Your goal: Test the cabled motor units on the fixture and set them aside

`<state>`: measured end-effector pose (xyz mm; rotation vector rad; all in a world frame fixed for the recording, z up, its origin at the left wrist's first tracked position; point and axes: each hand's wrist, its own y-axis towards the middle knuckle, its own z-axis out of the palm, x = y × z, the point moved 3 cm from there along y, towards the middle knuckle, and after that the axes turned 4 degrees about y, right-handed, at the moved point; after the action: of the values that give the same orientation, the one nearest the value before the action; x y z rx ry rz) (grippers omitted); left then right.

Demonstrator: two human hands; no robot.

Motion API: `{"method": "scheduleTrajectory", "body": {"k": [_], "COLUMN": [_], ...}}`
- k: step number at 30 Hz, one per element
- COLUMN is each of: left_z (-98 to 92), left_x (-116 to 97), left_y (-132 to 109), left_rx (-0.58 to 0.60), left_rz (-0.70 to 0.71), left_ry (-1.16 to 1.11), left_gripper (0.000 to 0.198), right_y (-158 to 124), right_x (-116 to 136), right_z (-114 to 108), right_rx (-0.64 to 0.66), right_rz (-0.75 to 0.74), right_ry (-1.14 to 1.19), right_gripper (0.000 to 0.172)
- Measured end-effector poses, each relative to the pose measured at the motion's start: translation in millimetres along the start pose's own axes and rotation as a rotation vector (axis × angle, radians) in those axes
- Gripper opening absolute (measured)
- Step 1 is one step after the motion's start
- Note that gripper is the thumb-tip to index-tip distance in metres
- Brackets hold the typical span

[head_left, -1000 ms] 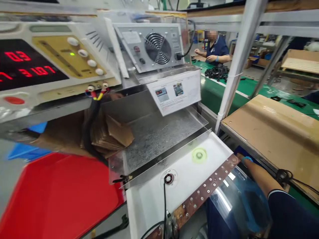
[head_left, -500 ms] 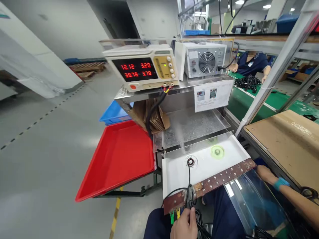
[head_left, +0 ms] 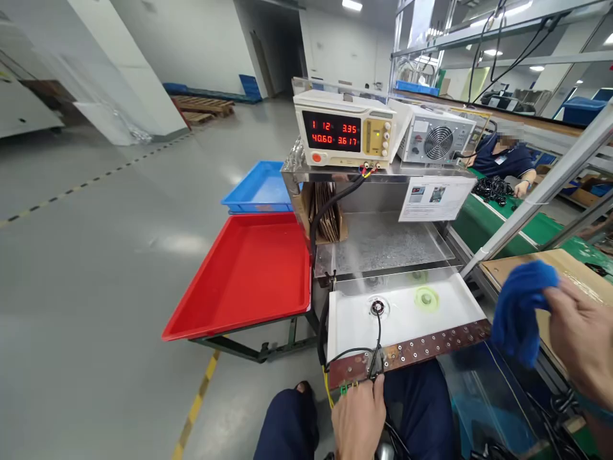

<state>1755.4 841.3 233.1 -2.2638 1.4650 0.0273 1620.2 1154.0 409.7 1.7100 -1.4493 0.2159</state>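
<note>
My left hand point(head_left: 359, 418) is closed at the near edge of a brown riveted strip point(head_left: 421, 348), its fingers pressed on a black cable point(head_left: 378, 338). What else lies under those fingers is hidden. The cable runs up to a small round black-and-silver part point(head_left: 377, 308) in a white tray point(head_left: 352, 332). Faint mist rises behind that part. To its right is a pale green ring point(head_left: 426, 298). On the right, my right hand point(head_left: 582, 338) grips a bunched blue cloth point(head_left: 522, 313), raised beside the tray.
Behind the tray, a power supply point(head_left: 345, 131) with red digits sits on a metal shelf, beside a grey unit with a fan point(head_left: 435, 137). At left are a red tray point(head_left: 253, 275) and a blue tray point(head_left: 261, 185). A co-worker point(head_left: 507, 156) sits at a green belt point(head_left: 502, 223).
My right hand has come up from low beside the tray and now holds the blue cloth. My left hand stays at the strip. The view has shifted left, and the red digits differ.
</note>
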Motion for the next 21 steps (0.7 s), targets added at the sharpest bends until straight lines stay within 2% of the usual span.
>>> {"method": "scheduleTrajectory", "body": {"k": [2, 5, 8, 10, 13, 15, 17, 21], "left_z": [-23.5, -44.9, -41.3, -30.1, -11.7, -1.1, 7.3, 15.5], "left_x": [-3, -10, -21, -27, -35, -37, -38, -38], "left_y": [15, 60, 118, 151, 184, 197, 207, 222], "left_rx": [-0.074, -0.162, -0.113, -0.051, -0.007, 0.004, 0.018, 0.059], "left_rz": [0.008, 0.111, 0.252, 0.337, 0.418, 0.438, 0.450, 0.532], "left_ry": [-0.014, -0.028, 0.021, 0.056, 0.093, 0.104, 0.118, 0.156], "left_gripper": [0.043, 0.037, 0.035, 0.037, 0.030, 0.027, 0.025, 0.023], "right_y": [18, 30, 18, 5, -11, -16, -17, -18], "right_x": [23, 26, 4, -15, -38, -45, -47, -50], "right_z": [54, 154, 243, 283, 314, 321, 326, 334], "right_rx": [0.001, 0.221, 0.459, 0.589, 0.712, 0.754, 0.794, 0.893], "right_rz": [-0.025, -0.018, 0.018, 0.050, 0.057, -0.011, -0.131, -0.262], "right_ry": [0.080, 0.166, 0.093, -0.008, -0.058, -0.032, -0.048, -0.266], "right_gripper": [0.028, 0.028, 0.028, 0.029, 0.023, 0.016, 0.023, 0.025]}}
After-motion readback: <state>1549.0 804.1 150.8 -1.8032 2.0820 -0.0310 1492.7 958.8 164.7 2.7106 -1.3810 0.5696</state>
